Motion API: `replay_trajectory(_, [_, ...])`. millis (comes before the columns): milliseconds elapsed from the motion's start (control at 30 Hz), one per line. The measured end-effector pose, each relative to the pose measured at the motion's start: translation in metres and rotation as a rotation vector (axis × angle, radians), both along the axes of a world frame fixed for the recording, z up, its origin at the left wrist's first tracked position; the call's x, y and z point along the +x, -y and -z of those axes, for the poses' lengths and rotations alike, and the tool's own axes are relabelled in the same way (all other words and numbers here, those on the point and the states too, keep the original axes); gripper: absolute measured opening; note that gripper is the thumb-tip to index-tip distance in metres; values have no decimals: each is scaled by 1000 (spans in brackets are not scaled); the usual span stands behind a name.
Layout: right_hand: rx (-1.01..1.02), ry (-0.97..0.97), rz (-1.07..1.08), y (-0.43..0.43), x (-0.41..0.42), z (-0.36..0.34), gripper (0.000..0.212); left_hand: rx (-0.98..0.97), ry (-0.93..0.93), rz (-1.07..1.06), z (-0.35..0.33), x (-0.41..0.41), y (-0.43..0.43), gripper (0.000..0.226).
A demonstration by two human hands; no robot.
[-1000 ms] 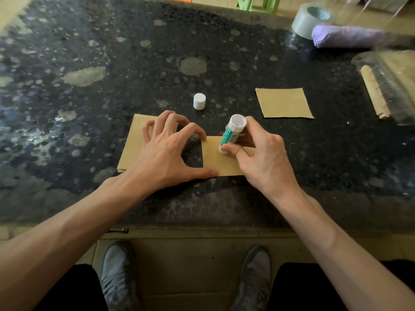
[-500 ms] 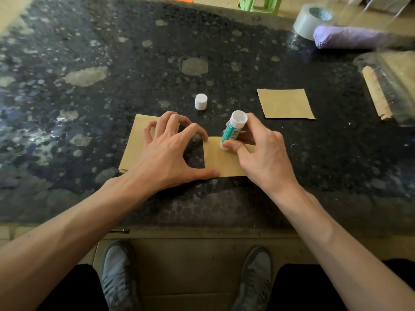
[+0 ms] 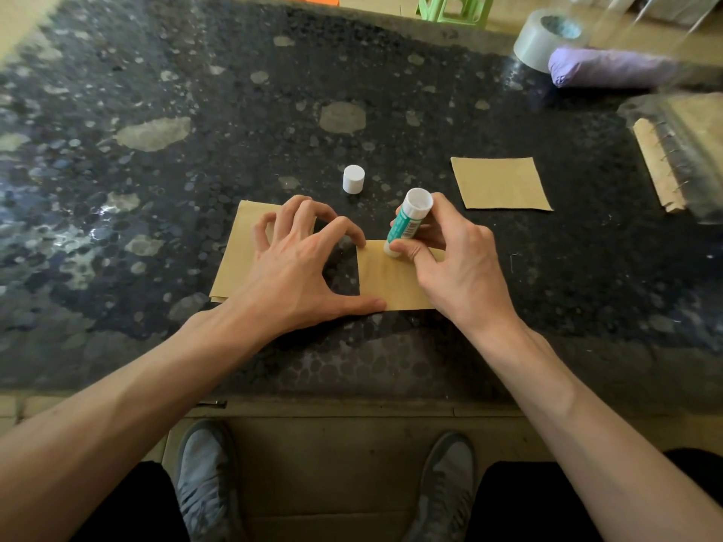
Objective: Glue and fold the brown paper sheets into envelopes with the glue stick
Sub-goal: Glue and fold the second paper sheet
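A small brown paper sheet (image 3: 385, 283) lies near the table's front edge. My right hand (image 3: 454, 260) grips a green-and-white glue stick (image 3: 407, 223) upside down, its tip pressed on the sheet's far edge. My left hand (image 3: 301, 264) arches over the table; its thumb and index fingertip pin the sheet's left edge, and its other fingertips rest on a stack of brown sheets (image 3: 234, 264) to the left. The white glue cap (image 3: 353, 179) stands behind the hands. A folded brown piece (image 3: 500, 183) lies at the right.
The dark speckled table (image 3: 195, 123) carries a tape roll (image 3: 547, 39) and a purple bundle (image 3: 610, 68) at the far right. A clear plastic packet with brown paper (image 3: 677, 154) sits at the right edge. My shoes (image 3: 203, 479) show below the table.
The glue stick has moved slightly along the sheet's far edge. My left hand stays in place on the papers.
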State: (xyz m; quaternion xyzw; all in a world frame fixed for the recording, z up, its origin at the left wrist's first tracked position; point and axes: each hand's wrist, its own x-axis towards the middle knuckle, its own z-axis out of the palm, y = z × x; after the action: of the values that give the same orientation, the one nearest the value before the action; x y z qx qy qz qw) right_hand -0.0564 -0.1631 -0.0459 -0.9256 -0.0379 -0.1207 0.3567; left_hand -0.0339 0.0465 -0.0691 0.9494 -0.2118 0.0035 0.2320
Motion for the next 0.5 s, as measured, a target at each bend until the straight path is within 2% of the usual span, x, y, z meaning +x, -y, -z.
replay_trajectory(500, [-21,21,21,-3,5,3,39,-1,14,-4,0,-1,0,81])
